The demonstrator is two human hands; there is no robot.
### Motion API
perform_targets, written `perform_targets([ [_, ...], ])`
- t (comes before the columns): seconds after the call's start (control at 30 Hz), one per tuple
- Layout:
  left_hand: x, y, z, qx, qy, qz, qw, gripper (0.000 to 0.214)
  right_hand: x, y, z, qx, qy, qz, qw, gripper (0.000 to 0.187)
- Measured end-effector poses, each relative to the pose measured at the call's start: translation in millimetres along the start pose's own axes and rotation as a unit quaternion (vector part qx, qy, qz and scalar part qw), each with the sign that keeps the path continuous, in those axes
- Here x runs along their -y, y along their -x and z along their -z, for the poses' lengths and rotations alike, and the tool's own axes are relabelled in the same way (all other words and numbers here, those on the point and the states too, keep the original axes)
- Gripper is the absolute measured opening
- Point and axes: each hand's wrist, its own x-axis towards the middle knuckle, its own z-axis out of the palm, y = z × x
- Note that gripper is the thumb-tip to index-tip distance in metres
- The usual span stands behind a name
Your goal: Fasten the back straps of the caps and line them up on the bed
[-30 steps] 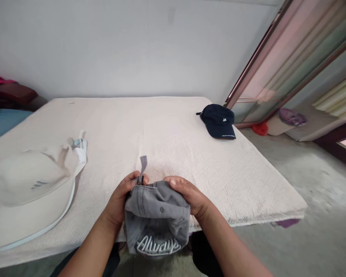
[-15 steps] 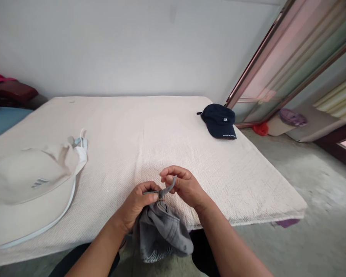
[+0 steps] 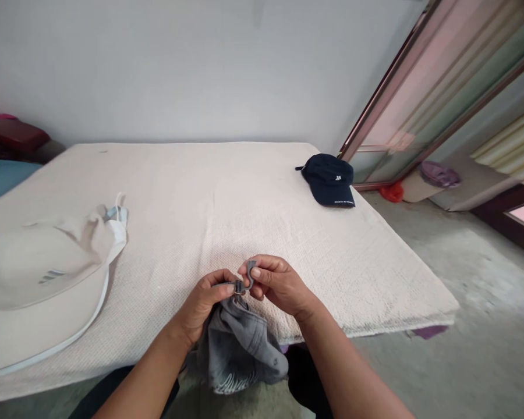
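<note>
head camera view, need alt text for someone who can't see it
A person's left hand holds a gray cap by its buckle while the right hand pinches the strap's free end; a beige cap and navy cap lie on the pale cover.

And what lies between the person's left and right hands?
In the head view, the buckle and strap of the grey cap lie between the left hand and right hand, whose fingers pinch the strap.

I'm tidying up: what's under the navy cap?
The navy cap rests on the pale cloth, visible beside it; anything else directly beneath is covered and cannot be seen.
</note>
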Motion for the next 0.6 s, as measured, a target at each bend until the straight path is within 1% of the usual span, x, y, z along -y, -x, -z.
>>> perform_targets([
  [0.07,-0.2,-0.5,-0.3,0.006,0.002,0.001,1.0,0.008,-1.2,-0.9,-1.0,-0.005,0.005,0.0,1.0,0.023],
  [0.13,-0.2,-0.9,-0.3,0.0,0.005,0.007,1.0,0.008,-1.7,-1.5,-2.4,-0.024,0.007,0.006,1.0,0.022],
  [0.2,0.1,-1.2,-0.1,-0.02,0.003,0.01,1.0,0.01,-1.6,-2.0,-3.9,-0.048,0.017,0.003,0.999,0.018],
  [0.27,0.2,-1.4,0.0,-0.048,-0.001,0.012,0.999,0.012,-1.1,-2.3,-4.9,-0.061,0.035,-0.009,0.997,0.022],
  [0.4,-0.5,-0.9,-0.4,-0.084,-0.015,0.01,0.996,0.016,-0.8,-2.5,-4.6,-0.051,0.071,-0.032,0.996,0.023],
  [0.6,-2.4,1.2,-0.5,-0.096,-0.068,0.005,0.993,0.02,-1.6,-3.1,-2.2,-0.052,0.153,-0.052,0.986,0.021],
])
